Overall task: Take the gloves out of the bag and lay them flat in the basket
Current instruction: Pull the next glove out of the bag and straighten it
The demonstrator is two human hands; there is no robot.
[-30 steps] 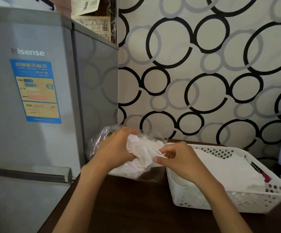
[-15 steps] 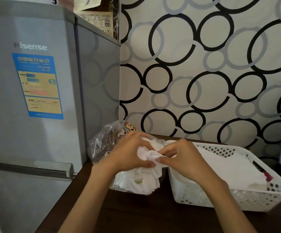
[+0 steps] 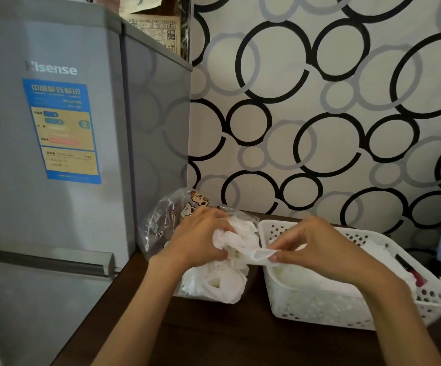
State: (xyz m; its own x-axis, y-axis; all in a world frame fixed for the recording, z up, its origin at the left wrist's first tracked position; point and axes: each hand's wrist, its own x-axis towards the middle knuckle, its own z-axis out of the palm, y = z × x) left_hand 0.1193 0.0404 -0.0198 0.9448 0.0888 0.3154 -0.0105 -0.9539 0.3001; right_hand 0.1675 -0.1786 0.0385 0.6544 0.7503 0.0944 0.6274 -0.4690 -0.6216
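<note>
Bare dark table (image 3: pixel 214 336) lies open nearer than both hands. The left hand (image 3: pixel 198 239) grips the bunched white gloves (image 3: pixel 222 276) in the clear bag (image 3: pixel 161 223), hiding its mouth; the right hand (image 3: pixel 317 247) pinches a glove (image 3: pixel 253 253) stretched sideways between the fingers (image 3: pixel 276 257), over the near-left rim of the white basket (image 3: pixel 319 310). Beyond, wallpaper closes the far edge and white cloth hides the basket's floor.

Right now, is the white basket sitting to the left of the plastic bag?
No, the white basket sits to the right of the plastic bag on the dark table.

"Hisense" on grey fridge (image 3: pixel 55 128); sticker (image 3: pixel 62 132) "2"
</note>
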